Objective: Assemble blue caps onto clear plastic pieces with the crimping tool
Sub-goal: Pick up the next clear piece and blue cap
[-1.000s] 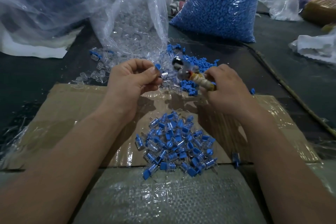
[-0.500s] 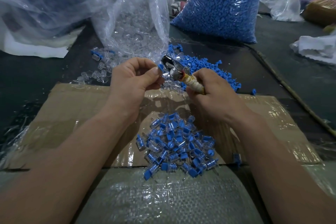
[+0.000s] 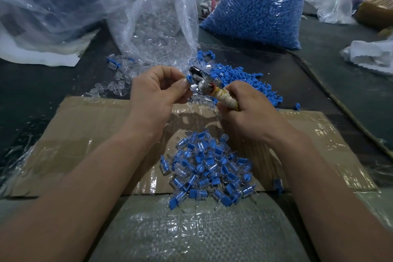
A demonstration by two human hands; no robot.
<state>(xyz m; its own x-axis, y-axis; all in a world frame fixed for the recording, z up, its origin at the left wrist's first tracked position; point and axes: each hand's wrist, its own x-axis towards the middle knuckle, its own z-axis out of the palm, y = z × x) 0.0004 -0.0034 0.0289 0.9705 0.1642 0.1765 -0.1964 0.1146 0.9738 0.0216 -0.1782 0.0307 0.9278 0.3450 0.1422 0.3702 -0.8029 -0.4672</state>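
Between both hands, a blue cap (image 3: pixel 188 79) sits pinched in the left hand (image 3: pixel 156 93) fingertips, touching the crimping tool (image 3: pixel 209 88) — shiny metal head, tape-wrapped handle — gripped by the right hand (image 3: pixel 247 112); finished pieces (image 3: pixel 209 168) heap on glossy cardboard (image 3: pixel 85 134).

Both bare forearms enter from the bottom corners, converging mid-frame. Left hand (image 3: pixel 155 93) raised left of centre, thumb and forefinger pinched in a tight grip, other fingers curled. Right hand (image 3: pixel 251 112) right of centre, fist-closed, knuckles up, wrist bent inward.
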